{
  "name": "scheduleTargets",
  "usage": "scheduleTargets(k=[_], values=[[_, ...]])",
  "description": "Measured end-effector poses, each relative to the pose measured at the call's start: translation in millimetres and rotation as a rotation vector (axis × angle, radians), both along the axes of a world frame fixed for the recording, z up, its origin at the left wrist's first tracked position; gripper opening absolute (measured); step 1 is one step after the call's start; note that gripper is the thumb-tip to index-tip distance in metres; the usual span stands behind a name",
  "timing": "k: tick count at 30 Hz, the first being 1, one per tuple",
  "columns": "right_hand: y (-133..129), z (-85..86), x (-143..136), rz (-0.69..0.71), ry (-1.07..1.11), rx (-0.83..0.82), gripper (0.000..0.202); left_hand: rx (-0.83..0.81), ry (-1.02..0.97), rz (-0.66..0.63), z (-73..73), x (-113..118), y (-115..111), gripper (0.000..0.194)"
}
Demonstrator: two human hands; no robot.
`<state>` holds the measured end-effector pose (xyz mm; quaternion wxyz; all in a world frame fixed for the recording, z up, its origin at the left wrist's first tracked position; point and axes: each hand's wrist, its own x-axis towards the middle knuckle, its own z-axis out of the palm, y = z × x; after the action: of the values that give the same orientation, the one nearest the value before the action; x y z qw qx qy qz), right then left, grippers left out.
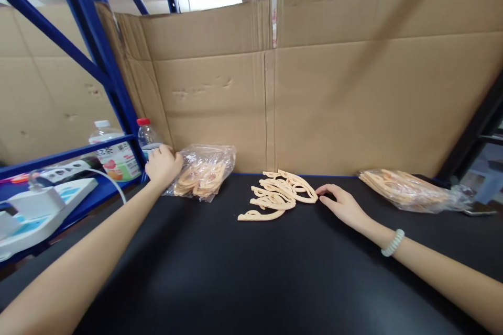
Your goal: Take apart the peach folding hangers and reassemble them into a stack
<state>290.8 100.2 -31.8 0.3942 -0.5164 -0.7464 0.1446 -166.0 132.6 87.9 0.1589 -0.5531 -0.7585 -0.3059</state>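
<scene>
My left hand (162, 167) is at the back left with its fingers curled at the edge of a clear plastic bag (226, 157); the fingertips are partly hidden. Inside that bag are flat, pale wooden cut-out pieces (202, 179). Several loose curved wooden cut-outs (275, 193) lie overlapping in the middle of the black table. At their right end my right hand (340, 205) touches a tip with its forefinger, the thumb held apart and nothing gripped.
Another plastic bag of wooden pieces (408, 188) lies at the right. Cardboard panels (353, 89) stand behind the black table (243, 277). To the left are a blue metal rack (113, 94), a red-capped bottle (145, 136), a labelled bottle (116, 157) and a white power strip (47, 214).
</scene>
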Motion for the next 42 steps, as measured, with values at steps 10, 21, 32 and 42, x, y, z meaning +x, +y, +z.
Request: scheduleTargets(k=[10, 21, 32, 42], values=[[-11, 7.9, -9, 0.023, -0.096, 0.126, 0.025, 0.041, 0.329, -0.76, -41.2, 116, -65, 0.031], [-11, 8.9, -11, 0.147, -0.536, 0.107, 0.041, -0.455, 0.46, -1.05, -81.7, 171, -34, 0.062], [14, 7.0, 2, 0.003, -0.468, 0.116, 0.042, -0.317, 0.533, -1.115, -72.6, 188, 27, 0.063], [15, 19.2, 28, -0.052, -0.211, 0.107, 0.027, -0.191, 0.511, -1.113, -85.8, 236, 7, 0.06]])
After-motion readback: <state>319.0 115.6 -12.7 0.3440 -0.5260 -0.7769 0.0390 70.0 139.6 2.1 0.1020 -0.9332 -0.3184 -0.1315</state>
